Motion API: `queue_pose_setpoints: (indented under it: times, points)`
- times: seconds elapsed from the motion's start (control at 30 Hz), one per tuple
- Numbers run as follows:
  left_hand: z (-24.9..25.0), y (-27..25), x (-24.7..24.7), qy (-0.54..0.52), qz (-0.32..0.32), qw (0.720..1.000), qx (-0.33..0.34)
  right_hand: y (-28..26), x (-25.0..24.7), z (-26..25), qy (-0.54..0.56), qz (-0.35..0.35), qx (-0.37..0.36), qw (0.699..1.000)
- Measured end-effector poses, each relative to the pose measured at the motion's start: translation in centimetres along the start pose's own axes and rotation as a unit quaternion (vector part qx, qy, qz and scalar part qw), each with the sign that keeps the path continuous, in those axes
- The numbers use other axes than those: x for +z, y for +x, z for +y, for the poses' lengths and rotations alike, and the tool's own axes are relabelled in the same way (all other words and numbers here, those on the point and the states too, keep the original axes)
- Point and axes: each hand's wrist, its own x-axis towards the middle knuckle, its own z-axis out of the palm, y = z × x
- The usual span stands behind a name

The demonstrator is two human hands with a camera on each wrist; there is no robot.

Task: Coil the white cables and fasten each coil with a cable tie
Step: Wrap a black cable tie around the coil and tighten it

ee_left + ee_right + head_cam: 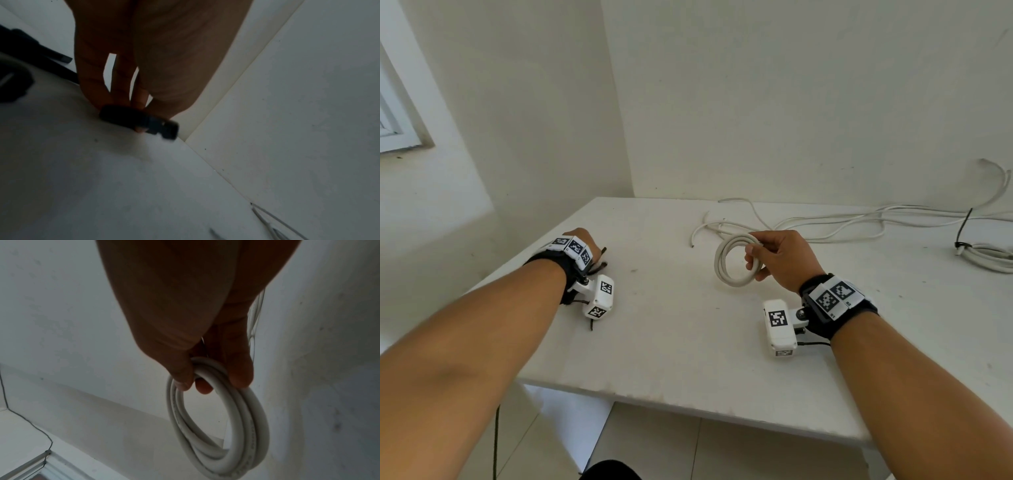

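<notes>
On the left part of the white table (671,325), my left hand (582,241) reaches down, its fingers hidden behind the wrist band in the head view. In the left wrist view, the left hand (141,113) pinches the head of a black cable tie (156,125) that lies against the tabletop. More black ties (601,263) lie beside that hand. My right hand (755,255) holds a coil of white cable (726,270) upright at the table's middle. In the right wrist view, thumb and fingers of the right hand (207,379) curl round the top of the coil (236,426).
Loose white cables (835,222) trail across the back right of the table. A white bundle bound by a black tie (962,245) lies at the far right. Walls close off the back and left. The table's front edge (688,407) runs near my arms.
</notes>
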Motion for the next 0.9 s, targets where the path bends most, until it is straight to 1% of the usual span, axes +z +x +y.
queue_pose_setpoints:
  times: [0.03, 0.07, 0.1, 0.13, 0.17, 0.2, 0.23, 0.27, 0.33, 0.37, 0.5, 0.6, 0.73, 0.83, 0.9]
  points:
    - [-0.6, 0.5, 0.3, 0.009, -0.011, 1.0, 0.016, 0.0, 0.0, 0.0, -0.001, -0.001, -0.001, 1.0]
    - [-0.8, 0.4, 0.5, 0.042, -0.002, 0.998, 0.05, 0.0, 0.0, 0.0, -0.002, -0.001, -0.001, 1.0]
    - [-0.6, -0.4, 0.3, -0.005, 0.011, 0.999, 0.046, 0.0, 0.0, 0.0, -0.002, -0.001, 0.0, 1.0]
    - [0.0, -1.3, -0.3, -0.06, 0.037, 0.997, 0.037, 0.0, -0.1, 0.1, -0.001, -0.002, 0.0, 1.0]
    - [0.4, -1.3, -0.7, -0.071, 0.069, 0.994, 0.048, 0.0, -0.1, 0.1, 0.0, -0.003, -0.001, 1.0]
    - [1.2, -1.3, -1.0, -0.108, 0.083, 0.99, 0.046, 0.0, -0.1, 0.0, 0.003, -0.003, -0.002, 1.0]
    - [2.0, -1.4, -1.4, -0.166, 0.082, 0.982, 0.048, 0.0, -0.1, 0.0, 0.008, -0.004, -0.004, 1.0]
    - [2.8, -1.5, -1.7, -0.216, 0.061, 0.973, 0.055, 0.0, -0.1, -0.1, 0.017, -0.004, -0.007, 1.0]
    - [5.3, -2.8, -2.4, -0.329, 0.0, 0.941, 0.085, -0.1, -0.2, -0.3, 0.045, -0.004, -0.009, 0.999]
    - [6.6, -3.5, -2.6, -0.365, -0.025, 0.925, 0.102, -0.2, -0.2, -0.4, 0.067, -0.004, -0.007, 0.998]
    - [12.4, -6.8, -2.1, -0.426, -0.109, 0.877, 0.192, -0.1, -0.8, -0.8, 0.185, 0.003, 0.006, 0.983]
    - [15.8, -8.9, -0.6, -0.427, -0.176, 0.854, 0.241, -0.1, -1.3, -0.9, 0.24, 0.009, 0.016, 0.971]
    - [18.0, -10.0, 1.0, -0.445, -0.238, 0.825, 0.254, 0.0, -1.9, -0.4, 0.227, 0.024, 0.027, 0.973]
    - [18.0, -9.7, 1.4, -0.461, -0.251, 0.816, 0.242, 0.3, -2.3, -0.1, 0.214, 0.037, 0.037, 0.976]
    - [17.6, -9.2, 1.5, -0.486, -0.266, 0.802, 0.223, 0.4, -2.6, -0.1, 0.21, 0.049, 0.049, 0.975]
